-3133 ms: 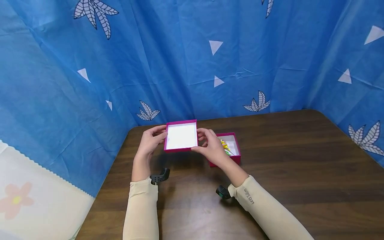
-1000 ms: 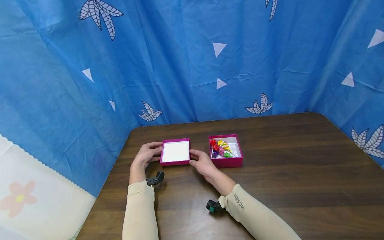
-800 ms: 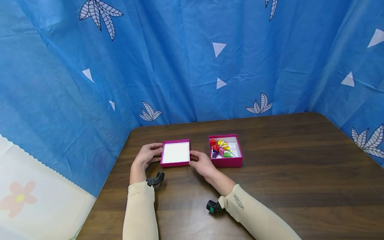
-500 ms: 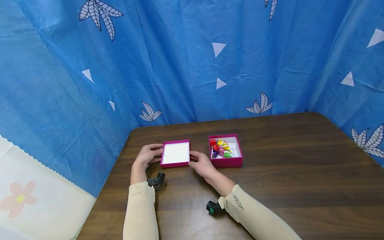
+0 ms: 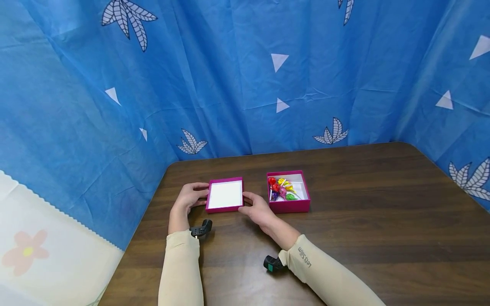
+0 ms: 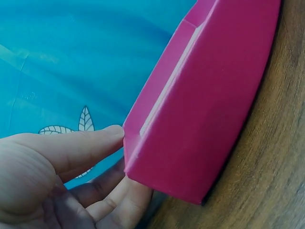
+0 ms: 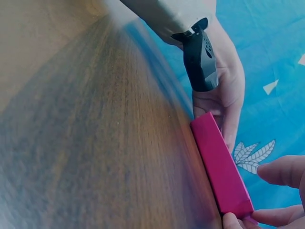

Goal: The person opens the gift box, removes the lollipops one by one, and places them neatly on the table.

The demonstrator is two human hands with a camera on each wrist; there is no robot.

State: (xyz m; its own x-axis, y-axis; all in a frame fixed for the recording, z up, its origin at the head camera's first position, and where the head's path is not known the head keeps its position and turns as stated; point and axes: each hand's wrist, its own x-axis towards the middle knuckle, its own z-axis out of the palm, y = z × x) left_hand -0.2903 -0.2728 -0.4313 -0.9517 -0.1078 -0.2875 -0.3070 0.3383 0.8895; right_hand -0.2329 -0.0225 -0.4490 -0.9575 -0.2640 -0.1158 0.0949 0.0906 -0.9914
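A shallow magenta box lid (image 5: 226, 209), white inside, lies on the wooden table with its hollow side up. My left hand (image 5: 188, 196) holds its left side; in the left wrist view the thick magenta wall (image 6: 200, 114) fills the middle, with the digits at its corner. At the opposite side my right hand (image 5: 258, 209) grips the front right corner, one digit on the front wall. The right wrist view shows one raised finger (image 7: 283, 171) apart from the lid. Just right of that hand stands a deeper magenta box (image 5: 289, 207) holding several colourful wrapped lollipops (image 5: 282, 189).
The dark brown table (image 5: 363, 204) extends far to the right of the box. A blue patterned curtain (image 5: 245, 85) hangs along its back edge. On the left is a pale cloth (image 5: 57, 229) with a flower print. A small black camera (image 5: 200, 228) sits on each wrist.
About three seconds ago both hands held the lid raised and tilted. It has come down onto the table, and the box's contents show fully. Over the last second, hands and lid barely shift.
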